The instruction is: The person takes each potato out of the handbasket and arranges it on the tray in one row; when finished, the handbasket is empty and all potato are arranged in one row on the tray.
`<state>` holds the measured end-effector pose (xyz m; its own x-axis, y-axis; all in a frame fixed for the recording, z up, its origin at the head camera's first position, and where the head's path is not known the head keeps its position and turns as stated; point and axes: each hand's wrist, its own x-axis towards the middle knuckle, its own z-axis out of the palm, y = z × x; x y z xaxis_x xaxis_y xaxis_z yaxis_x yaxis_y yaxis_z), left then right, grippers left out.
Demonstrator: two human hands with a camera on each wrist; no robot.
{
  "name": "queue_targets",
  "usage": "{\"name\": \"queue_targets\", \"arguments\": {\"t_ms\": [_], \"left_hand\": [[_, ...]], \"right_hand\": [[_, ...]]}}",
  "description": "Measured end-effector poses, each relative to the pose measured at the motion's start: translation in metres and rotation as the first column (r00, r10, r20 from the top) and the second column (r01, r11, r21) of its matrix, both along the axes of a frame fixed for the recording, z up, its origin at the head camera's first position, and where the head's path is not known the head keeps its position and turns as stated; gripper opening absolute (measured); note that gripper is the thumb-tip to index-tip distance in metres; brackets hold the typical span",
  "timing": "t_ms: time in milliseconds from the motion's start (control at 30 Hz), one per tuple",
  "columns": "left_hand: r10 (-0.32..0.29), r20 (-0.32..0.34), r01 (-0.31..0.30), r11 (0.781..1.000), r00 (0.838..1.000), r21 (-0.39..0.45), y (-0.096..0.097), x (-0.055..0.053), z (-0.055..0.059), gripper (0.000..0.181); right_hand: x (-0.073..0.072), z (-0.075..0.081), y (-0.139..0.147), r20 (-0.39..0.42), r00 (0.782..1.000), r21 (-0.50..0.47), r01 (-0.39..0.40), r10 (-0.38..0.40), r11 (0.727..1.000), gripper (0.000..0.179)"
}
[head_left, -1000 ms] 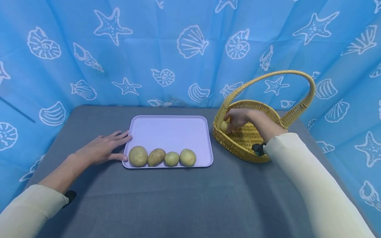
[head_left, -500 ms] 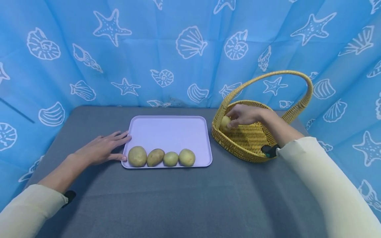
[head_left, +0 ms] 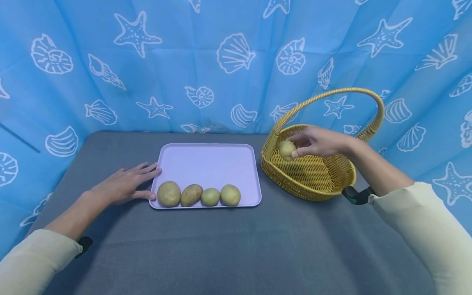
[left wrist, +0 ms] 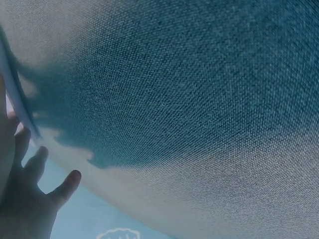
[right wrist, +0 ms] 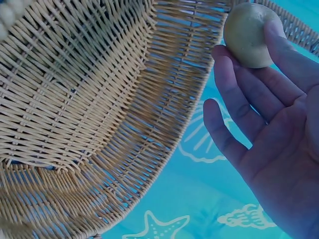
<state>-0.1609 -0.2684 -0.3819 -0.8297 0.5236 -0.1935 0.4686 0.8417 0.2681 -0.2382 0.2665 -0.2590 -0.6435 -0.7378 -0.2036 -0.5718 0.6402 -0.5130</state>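
Note:
In the head view my right hand (head_left: 320,141) pinches a potato (head_left: 287,150) between thumb and fingers, over the left side of the wicker basket (head_left: 306,192). The right wrist view shows the same pale, round potato (right wrist: 249,36) at the fingertips, beside the basket's rim. My left hand (head_left: 123,185) lies with fingers spread at the left edge of the lilac tray (head_left: 206,164), touching its rim. Along the tray's front edge sit a large potato (head_left: 169,194), a browner oval one, a small greenish potato (head_left: 210,197) and a round potato (head_left: 230,195), in a row.
The basket's tall arched handle (head_left: 332,93) rises over the right hand's work area. A grey cloth covers the table (head_left: 221,250). Behind it hangs a blue curtain (head_left: 177,61) with white shells and starfish.
My right hand has lifted the potato from the basket's left side, rising and shifting slightly right. The left hand stays at the tray's edge.

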Motion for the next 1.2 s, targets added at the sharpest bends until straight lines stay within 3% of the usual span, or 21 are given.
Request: {"name": "queue_targets", "arguments": {"t_ms": [167, 433, 767, 1033, 1200], "left_hand": [[-0.001, -0.008, 0.001, 1.000, 1.000, 0.001, 0.000, 0.000, -0.001, 0.092], [-0.002, -0.027, 0.002, 1.000, 1.000, 0.002, -0.001, 0.001, 0.000, 0.089], [0.003, -0.009, -0.003, 1.000, 1.000, 0.004, -0.001, -0.001, -0.003, 0.092], [0.003, -0.003, -0.003, 1.000, 1.000, 0.008, -0.002, -0.001, -0.004, 0.092], [0.009, -0.003, -0.009, 1.000, 1.000, 0.002, -0.002, -0.002, -0.004, 0.093]], "right_hand": [[0.012, 0.003, -0.003, 0.035, 0.999, -0.059, -0.010, 0.012, 0.998, 0.046], [0.029, -0.001, -0.024, 0.021, 0.991, -0.092, -0.128, 0.130, 0.988, 0.042], [0.047, -0.030, -0.062, 0.087, 0.978, -0.069, -0.183, 0.189, 0.981, 0.043], [0.055, -0.054, -0.083, -0.018, 0.974, 0.047, -0.226, 0.227, 0.973, 0.039], [0.057, -0.064, -0.091, -0.041, 0.970, 0.061, -0.239, 0.241, 0.969, 0.032]]}}
